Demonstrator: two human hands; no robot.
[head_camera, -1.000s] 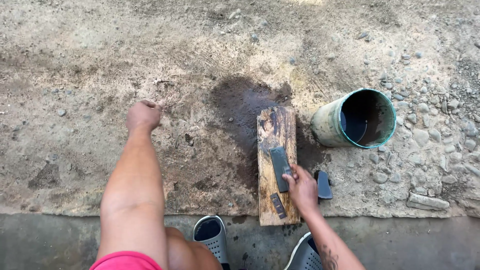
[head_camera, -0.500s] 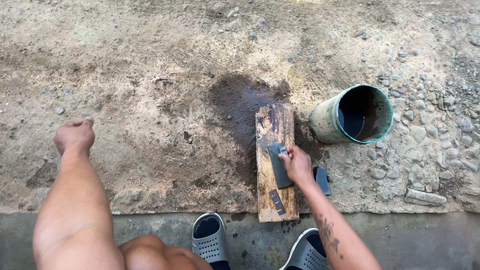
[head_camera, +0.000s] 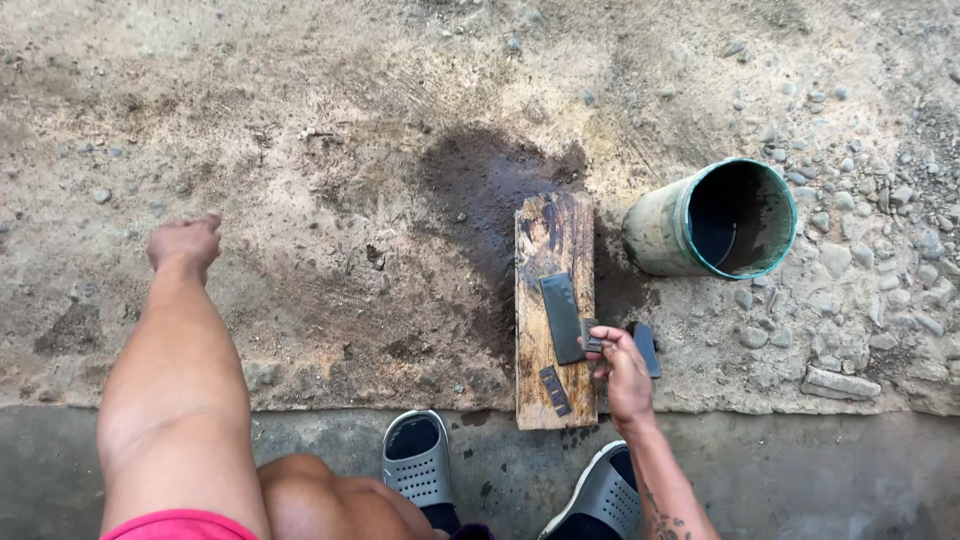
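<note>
A weathered wooden plank (head_camera: 553, 250) lies on the dirt, its near end at a concrete edge. On it rests a flat dark stone (head_camera: 560, 312). My right hand (head_camera: 622, 372) pinches that stone at its near right corner. A smaller dark piece (head_camera: 555, 390) sits on the plank closer to me. Another dark stone (head_camera: 646, 348) lies on the ground just right of the plank, beside my right hand. My left hand (head_camera: 185, 245) is stretched out far to the left over bare dirt, fingers curled, holding nothing.
A green-rimmed bucket (head_camera: 662, 232) stands tilted right of the plank, dark inside. A wet dark patch (head_camera: 480, 190) spreads around the plank's far end. Loose pebbles (head_camera: 850, 260) cover the right side. My grey sandals (head_camera: 418, 462) rest on the concrete strip (head_camera: 820, 480).
My left arm swung from near the middle out to the left. My right hand slid along the dark stone and now sits at its near right corner.
</note>
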